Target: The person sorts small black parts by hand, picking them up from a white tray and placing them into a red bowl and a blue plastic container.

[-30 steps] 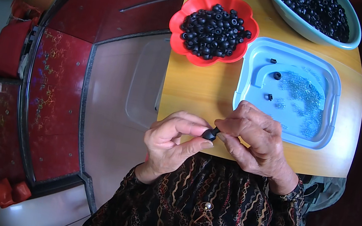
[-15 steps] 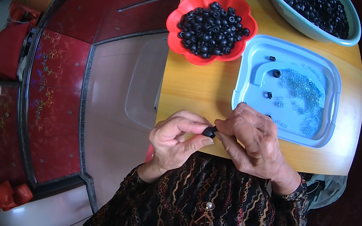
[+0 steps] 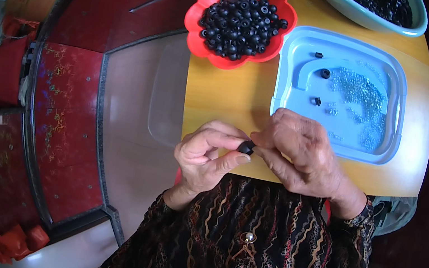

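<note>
My left hand (image 3: 210, 153) pinches a small black rounded part (image 3: 246, 147) between thumb and fingers, over the table's near edge. From the other side my right hand (image 3: 302, 154) meets it, its thumb and index finger pressed together at the part's right end. Whether the right fingertips hold some smaller thing there is too small to tell. Beyond the right hand lies a light blue tray (image 3: 289, 61) with many tiny clear blue beads (image 3: 360, 96) and a few small black pieces (image 3: 325, 73).
A red scalloped bowl (image 3: 196, 23) full of black rounded parts (image 3: 241, 25) stands at the far left of the wooden table (image 3: 221, 92). At the far right is a pale green basin (image 3: 359, 17) with more black parts. Dark red cabinets (image 3: 62, 125) line the left side.
The view has shifted a little, so bowl, tray and basin sit higher in the picture. Both hands keep their pinch at the black part, which has turned slightly.
</note>
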`<state>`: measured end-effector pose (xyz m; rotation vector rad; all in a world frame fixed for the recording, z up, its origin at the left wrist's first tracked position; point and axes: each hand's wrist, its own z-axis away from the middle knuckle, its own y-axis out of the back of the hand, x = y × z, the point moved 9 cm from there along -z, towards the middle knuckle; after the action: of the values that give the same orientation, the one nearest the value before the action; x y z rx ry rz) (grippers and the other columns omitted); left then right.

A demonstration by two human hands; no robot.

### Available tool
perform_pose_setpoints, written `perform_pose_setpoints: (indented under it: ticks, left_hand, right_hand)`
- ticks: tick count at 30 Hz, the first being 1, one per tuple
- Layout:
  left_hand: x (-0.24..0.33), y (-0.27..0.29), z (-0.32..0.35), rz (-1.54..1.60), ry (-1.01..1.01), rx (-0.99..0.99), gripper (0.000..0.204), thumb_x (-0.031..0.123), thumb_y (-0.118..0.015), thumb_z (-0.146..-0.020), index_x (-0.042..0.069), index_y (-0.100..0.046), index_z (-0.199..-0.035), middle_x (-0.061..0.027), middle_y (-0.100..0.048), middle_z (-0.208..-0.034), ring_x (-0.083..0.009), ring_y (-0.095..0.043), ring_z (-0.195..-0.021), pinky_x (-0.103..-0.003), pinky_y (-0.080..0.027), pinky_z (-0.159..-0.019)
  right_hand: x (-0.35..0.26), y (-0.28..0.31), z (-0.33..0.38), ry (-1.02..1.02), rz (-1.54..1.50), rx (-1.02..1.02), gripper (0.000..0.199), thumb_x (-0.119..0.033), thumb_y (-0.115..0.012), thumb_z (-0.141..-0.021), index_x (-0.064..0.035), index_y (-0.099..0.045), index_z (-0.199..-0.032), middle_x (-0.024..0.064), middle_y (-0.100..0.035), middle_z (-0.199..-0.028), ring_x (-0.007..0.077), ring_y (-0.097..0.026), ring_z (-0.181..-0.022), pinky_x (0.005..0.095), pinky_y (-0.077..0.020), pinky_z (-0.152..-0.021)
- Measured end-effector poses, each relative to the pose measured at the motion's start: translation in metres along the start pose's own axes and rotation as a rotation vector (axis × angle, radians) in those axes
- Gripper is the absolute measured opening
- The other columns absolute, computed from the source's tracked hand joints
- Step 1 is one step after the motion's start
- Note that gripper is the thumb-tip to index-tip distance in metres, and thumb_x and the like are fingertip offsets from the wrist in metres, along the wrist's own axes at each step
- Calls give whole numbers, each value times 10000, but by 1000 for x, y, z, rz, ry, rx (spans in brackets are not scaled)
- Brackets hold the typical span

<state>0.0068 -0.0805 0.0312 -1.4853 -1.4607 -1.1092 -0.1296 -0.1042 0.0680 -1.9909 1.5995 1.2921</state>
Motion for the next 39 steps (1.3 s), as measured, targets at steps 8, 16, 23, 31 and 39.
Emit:
perform_pose_setpoints:
  ticks: [8,16,23,31,39]
  left_hand:
    - [0,-1,-3,39,-17,-4,202,7,-744,-706,-15,-638,-877,-126,-630,-851,-89,-557,-680,-172,-372,-511]
    - [-2,-4,3,97,32,13,202,-8,-740,-705,-11,-637,-879,-122,-630,-854,-78,-546,-672,-168,-358,-500]
    - [-4,-4,6,53,48,15,207,10,-750,-699,-5,-640,-873,-119,-633,-853,-67,-537,-655,-166,-346,-488]
    - [-3,-5,6,47,15,-6,182,24,-751,-703,-7,-642,-844,-116,-635,-841,-73,-542,-648,-167,-359,-494]
    - [-21,-8,14,219,100,-11,169,-24,-694,-750,-25,-595,-887,-126,-591,-922,-137,-576,-805,-229,-473,-699]
  right_hand:
    - [16,2,0,-152,-180,-2,108,25,-642,-719,39,-599,-817,113,-526,-645,264,-521,-601,354,-410,-564]
    - [10,5,5,-85,-141,46,98,11,-651,-722,35,-586,-791,115,-528,-644,242,-505,-567,331,-392,-530]
    - [11,4,10,-106,-172,55,108,37,-640,-719,26,-534,-732,121,-538,-651,255,-512,-555,341,-400,-516]
    - [4,8,11,-18,-134,102,104,53,-640,-701,41,-548,-747,124,-528,-644,272,-520,-563,356,-414,-536]
    - [1,-9,21,-31,105,61,151,72,-639,-657,57,-552,-779,107,-479,-677,263,-512,-604,361,-412,-541]
